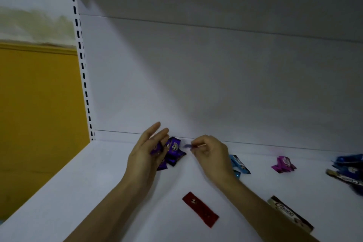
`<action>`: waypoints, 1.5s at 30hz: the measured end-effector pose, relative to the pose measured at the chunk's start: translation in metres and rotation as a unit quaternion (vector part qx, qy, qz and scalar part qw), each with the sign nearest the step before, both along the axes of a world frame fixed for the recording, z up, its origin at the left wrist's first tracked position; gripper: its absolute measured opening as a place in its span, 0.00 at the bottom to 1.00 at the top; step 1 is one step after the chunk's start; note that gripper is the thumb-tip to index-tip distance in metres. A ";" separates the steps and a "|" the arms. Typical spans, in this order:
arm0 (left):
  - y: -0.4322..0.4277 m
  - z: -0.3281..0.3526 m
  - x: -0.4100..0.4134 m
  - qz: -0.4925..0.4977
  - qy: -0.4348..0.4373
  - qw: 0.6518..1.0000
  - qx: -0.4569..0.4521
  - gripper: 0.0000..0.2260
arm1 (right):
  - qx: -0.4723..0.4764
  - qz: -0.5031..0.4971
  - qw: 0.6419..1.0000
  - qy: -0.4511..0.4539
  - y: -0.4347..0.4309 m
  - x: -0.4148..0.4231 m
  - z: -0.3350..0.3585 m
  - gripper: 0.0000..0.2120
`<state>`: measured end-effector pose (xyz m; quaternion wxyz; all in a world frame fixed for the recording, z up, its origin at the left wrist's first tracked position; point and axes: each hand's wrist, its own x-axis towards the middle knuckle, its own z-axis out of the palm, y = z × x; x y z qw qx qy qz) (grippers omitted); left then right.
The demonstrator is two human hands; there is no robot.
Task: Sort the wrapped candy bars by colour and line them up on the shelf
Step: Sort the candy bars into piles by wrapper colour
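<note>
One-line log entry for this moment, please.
phase: grouping purple | left hand: open, against purple candies | right hand: pinching blurred purplish piece | lying apart: red bar, light-blue bar, magenta candy

- I see the white flat shelf (78, 192) as smooth, painted-metal-looking, with a matt finish.
- The white slotted upright post (83, 72) looks the same.
- The cluster of purple candy wrappers (173, 152) is glossy foil-like film, crinkled.
- The flat red candy wrapper (200, 209) is shiny, with crimped ends.
- The light-blue candy wrapper (238, 163) and the magenta candy wrapper (283, 164) are glossy.
- The small purple wrapper (187, 146) pinched by my right hand (211, 153) is too blurred to judge.
- The ochre wall (39, 94) looks matt.
</note>
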<state>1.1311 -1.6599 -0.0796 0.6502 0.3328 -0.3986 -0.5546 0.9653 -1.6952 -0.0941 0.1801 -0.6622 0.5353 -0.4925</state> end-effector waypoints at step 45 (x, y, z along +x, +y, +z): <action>0.002 -0.018 0.000 0.115 -0.675 0.648 -0.333 0.31 | -0.065 0.016 0.956 0.287 0.044 0.000 -0.006 0.22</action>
